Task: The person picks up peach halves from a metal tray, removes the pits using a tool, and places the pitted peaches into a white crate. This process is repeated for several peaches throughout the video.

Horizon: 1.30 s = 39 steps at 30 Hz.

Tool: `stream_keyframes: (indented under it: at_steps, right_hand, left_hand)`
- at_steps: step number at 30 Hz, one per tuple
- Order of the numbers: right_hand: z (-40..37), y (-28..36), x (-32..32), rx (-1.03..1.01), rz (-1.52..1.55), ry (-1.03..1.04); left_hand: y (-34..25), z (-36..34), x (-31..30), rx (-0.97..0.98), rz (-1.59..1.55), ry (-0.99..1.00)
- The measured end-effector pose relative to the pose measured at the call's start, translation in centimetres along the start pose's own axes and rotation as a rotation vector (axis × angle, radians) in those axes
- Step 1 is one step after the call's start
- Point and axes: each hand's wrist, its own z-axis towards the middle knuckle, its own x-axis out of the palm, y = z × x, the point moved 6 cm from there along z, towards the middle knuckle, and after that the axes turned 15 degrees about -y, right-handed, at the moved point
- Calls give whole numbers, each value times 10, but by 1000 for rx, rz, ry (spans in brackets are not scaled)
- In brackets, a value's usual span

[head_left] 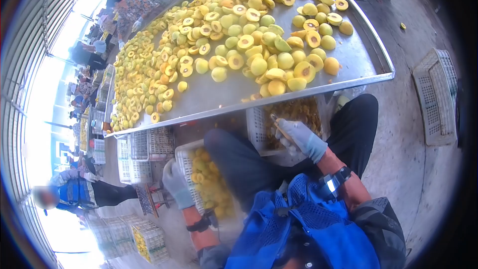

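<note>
Many yellow-green halved fruits point(258, 66) are spread over a metal table point(199, 100) in front of me. My right hand point(300, 138), in a pale glove, is closed round a small tool point(280, 125) with a metal tip, above a white crate point(257, 128) that holds brown-yellow scraps. My left hand point(177, 183), also gloved, is at the left rim of another white crate point(185, 162) with yellow fruit halves in it. Its fingers are blurred, and I cannot make out whether they grip the rim.
White crates point(133, 159) stand under the table's left part. A person in blue point(74, 189) stands at the far left, near a small stool point(147, 200). Other people sit along the left. An empty crate point(435, 97) lies on the floor at right.
</note>
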Motion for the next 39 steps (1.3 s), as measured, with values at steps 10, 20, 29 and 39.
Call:
stream_keyframes:
  at_steps: [10,20,29,39]
  right_hand:
    - [11,-10,-16,-69,23,-41]
    - [21,-22,-24,-26,59,-42]
    - [4,-3,-25,-182,38,-25]
    - [-76,81,8,-400,-85,-127]
  left_hand:
    - [-296,-88,209,748,-428,432]
    - [-322,-104,297,844,106,715]
    - [-279,-79,280,375,-386,576]
    - [-259,-95,174,-181,-1319,826]
